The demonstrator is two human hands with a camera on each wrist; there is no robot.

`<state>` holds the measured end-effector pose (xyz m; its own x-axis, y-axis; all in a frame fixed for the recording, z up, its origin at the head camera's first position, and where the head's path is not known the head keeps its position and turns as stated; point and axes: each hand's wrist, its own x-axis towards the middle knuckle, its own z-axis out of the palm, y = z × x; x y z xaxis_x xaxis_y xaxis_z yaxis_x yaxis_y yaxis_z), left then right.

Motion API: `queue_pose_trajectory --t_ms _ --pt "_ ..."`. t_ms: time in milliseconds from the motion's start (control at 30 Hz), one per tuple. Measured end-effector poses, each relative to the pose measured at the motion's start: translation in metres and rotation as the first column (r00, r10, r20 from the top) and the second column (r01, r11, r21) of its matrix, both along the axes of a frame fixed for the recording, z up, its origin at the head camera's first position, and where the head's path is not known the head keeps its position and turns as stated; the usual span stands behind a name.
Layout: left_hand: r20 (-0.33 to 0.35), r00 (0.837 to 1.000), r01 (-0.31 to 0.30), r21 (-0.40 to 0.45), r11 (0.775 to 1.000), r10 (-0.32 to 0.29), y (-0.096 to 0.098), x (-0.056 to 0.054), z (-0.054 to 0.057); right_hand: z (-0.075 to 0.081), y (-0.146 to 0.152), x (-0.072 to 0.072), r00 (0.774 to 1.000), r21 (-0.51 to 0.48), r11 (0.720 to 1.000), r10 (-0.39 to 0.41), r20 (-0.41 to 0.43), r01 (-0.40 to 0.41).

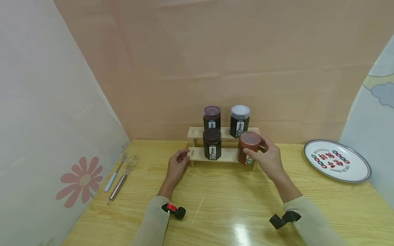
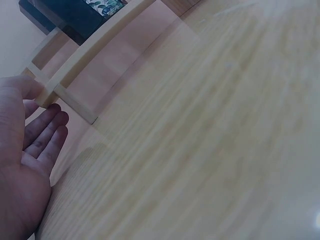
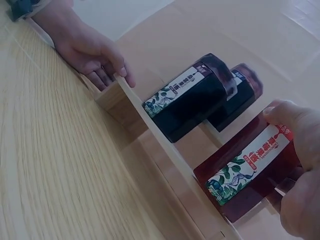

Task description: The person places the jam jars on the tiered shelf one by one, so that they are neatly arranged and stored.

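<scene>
A two-tier wooden rack (image 1: 229, 154) stands against the back wall. My left hand (image 1: 177, 165) grips the left end of its lower shelf, thumb above and fingers below, as the left wrist view (image 2: 30, 145) also shows. At the right end of that shelf, my right hand (image 1: 269, 158) holds a dark red jar (image 1: 245, 155) by its sides near the lid. The jar's base meets the shelf in view; whether it rests fully there, I cannot tell. A dark jar (image 3: 187, 102) stands on the lower shelf's left part.
On the upper tier are a purple-lidded jar (image 1: 211, 116) and a white-lidded jar (image 1: 240, 121). A fork (image 1: 115, 172) and a whisk (image 1: 123, 179) lie at the table's left. An oval plate (image 1: 354, 167) sits at the right by the side wall.
</scene>
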<state>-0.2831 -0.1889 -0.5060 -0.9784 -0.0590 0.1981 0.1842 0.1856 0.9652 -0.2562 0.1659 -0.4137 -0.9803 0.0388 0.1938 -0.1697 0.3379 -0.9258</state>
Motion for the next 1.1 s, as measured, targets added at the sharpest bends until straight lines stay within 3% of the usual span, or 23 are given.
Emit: queue_pose_trajectory --t_ms 267,500,633,800,1100 --pt "0.007 1.0 0.011 0.007 1.0 -0.011 0.0 0.001 0.001 -0.001 -0.012 -0.004 0.999 -0.044 0.998 0.036 -0.002 -0.036" --pt "0.011 1.0 0.009 0.013 1.0 -0.009 -0.001 0.001 0.0 -0.001 -0.017 -0.005 0.999 -0.01 1.0 0.029 -0.018 -0.029" --pt "0.002 1.0 0.007 0.003 1.0 -0.007 -0.002 0.001 -0.001 -0.001 -0.011 -0.004 0.995 0.015 0.995 0.101 -0.021 -0.101" --pt "0.027 1.0 -0.015 -0.005 1.0 0.015 -0.002 0.004 -0.001 -0.001 0.001 -0.007 0.98 -0.021 0.98 0.198 -0.012 -0.198" --pt "0.004 1.0 0.015 -0.007 1.0 -0.015 -0.001 0.002 0.001 -0.01 0.001 -0.013 0.982 -0.074 0.983 0.159 -0.1 -0.167"
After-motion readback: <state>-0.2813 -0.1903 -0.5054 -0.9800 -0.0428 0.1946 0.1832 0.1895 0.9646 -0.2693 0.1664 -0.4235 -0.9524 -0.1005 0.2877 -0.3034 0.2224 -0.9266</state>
